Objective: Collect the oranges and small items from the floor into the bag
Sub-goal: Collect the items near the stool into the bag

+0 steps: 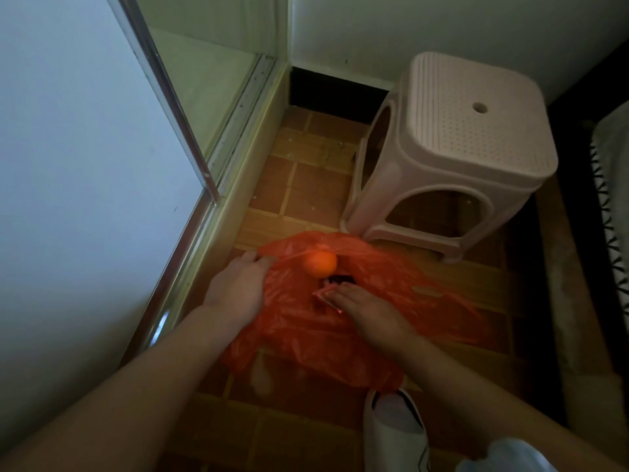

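Head view: orange plastic bag (357, 301) lies crumpled on the tiled floor (306, 185). Left hand (235, 291) grips the bag's edge, fingers curled into the plastic. Right hand (360, 308) pinches a small flat packet (323, 296) at the bag's mouth. One orange (320, 264) sits just beyond both hands, between them, in the bag opening. Plastic stool (452, 148) stands beyond the right hand. White slipper (391, 427) is under the right forearm.

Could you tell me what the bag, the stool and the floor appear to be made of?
The bag looks like thin, glossy orange plastic film: it crinkles and lets light through. The stool appears moulded matte plastic, pale pink, with a dimpled seat. The floor seems to be reddish-brown tile with pale grout lines.
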The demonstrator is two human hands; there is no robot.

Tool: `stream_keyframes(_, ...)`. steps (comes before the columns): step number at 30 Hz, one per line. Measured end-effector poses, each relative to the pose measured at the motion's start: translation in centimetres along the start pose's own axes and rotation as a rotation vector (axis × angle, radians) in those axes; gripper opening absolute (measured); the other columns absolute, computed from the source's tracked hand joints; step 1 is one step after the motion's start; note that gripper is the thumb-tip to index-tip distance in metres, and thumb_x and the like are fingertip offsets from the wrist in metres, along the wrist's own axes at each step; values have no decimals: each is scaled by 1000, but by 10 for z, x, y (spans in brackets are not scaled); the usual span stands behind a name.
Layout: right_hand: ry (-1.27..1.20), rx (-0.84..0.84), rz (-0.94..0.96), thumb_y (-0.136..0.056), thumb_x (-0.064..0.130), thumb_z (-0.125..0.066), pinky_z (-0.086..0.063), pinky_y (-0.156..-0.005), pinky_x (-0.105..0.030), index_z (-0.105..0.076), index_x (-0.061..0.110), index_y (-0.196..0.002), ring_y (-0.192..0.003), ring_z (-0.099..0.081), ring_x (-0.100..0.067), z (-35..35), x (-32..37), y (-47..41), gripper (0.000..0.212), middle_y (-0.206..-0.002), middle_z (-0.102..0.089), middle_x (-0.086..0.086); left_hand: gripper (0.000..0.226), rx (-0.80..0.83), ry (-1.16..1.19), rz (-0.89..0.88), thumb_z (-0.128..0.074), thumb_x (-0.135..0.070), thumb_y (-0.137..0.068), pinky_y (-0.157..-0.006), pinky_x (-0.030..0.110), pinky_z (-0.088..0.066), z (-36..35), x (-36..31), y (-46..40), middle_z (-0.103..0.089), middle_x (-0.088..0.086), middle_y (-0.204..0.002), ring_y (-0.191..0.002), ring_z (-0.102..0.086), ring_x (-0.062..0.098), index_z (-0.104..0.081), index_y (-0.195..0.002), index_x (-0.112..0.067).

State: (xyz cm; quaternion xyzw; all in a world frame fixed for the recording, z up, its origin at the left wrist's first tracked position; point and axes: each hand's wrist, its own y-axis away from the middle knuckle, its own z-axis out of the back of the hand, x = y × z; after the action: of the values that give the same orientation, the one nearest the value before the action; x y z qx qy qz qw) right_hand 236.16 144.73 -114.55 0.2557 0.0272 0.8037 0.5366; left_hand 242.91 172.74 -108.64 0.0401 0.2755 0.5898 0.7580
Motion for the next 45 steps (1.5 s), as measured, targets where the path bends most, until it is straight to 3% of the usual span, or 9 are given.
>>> stream_keyframes(6,-5,-29,62,-93,-5,-57,-35,-122,-41,-41,16,-158,-154,-29,-24,-6,11,3,70,-166,-34,-5,54,-44,27,36,-57,-29,-96,-97,47,-53,3,13,6,-54,3,-130,-116,-59,30,-49,-148,-35)
stream_keyframes(16,-6,-224,54,-85,-6,-68,-51,-108,-50,-60,10,-142,-140,-52,-33,16,15,34,60,-151,-55,-12,60,-65,57,-23,-61,-14,-91,-98,49,-53,3,3,5,-53,4,-129,-115,-60,32,-52,-147,-32)
stream_keyframes(20,-11,-364,140,-86,-3,-70,-45,-114,-40,-64,8,-136,-137,-53,-28,37,24,42,52,-147,-57,-11,68,-67,66,-57,-66,-9,-87,-98,43,-52,0,-2,3,-54,2,-127,-114,-61,29,-50,-149,-32)
stream_keyframes(25,25,-501,-98,-88,6,-68,-42,-114,-43,-60,11,-140,-140,-46,-26,64,3,55,53,-151,-49,-10,74,-94,94,-11,-69,-11,-83,-97,47,-53,-1,3,-2,-54,6,-124,-111,-63,34,-44,-150,-29)
stream_keyframes(32,43,-301,-453,-85,26,-74,-36,-118,-52,-27,24,-160,-151,-27,-27,56,-23,40,88,-165,-24,-6,37,-57,-51,162,-60,-14,-85,-88,47,-54,-6,13,-3,-58,16,-115,-106,-64,41,-56,-121,-9)
stream_keyframes(35,-4,-244,-564,-85,27,-77,-42,-114,-50,-18,23,-160,-146,-38,-31,51,-32,30,96,-163,-28,-8,27,33,-105,304,-62,-27,-88,-85,43,-58,-7,17,0,-71,17,-110,-104,-70,38,-66,-109,-10)
stream_keyframes(37,-60,-152,-659,-85,24,-75,-53,-100,-47,-26,23,-154,-129,-55,-34,51,-39,31,84,-151,-46,-12,31,111,-96,396,-63,-34,-90,-84,39,-57,-8,17,9,-74,15,-111,-105,-72,35,-72,-110,-11)
stream_keyframes(41,-9,38,-771,-91,28,-63,-56,-80,-40,-62,20,-116,-102,-69,-35,80,-35,53,26,-110,-70,-12,41,190,48,530,-72,-49,-85,-80,39,-56,-2,2,46,-75,14,-106,-100,-73,35,-74,-106,-14)
stream_keyframes(45,-57,77,-826,-93,41,-61,-56,-78,-39,-70,17,-97,-94,-69,-34,122,-9,88,27,-99,-70,-11,26,150,227,576,-74,-34,-82,-69,37,-54,23,-36,103,-72,15,-88,-81,-70,37,-73,-97,-13)
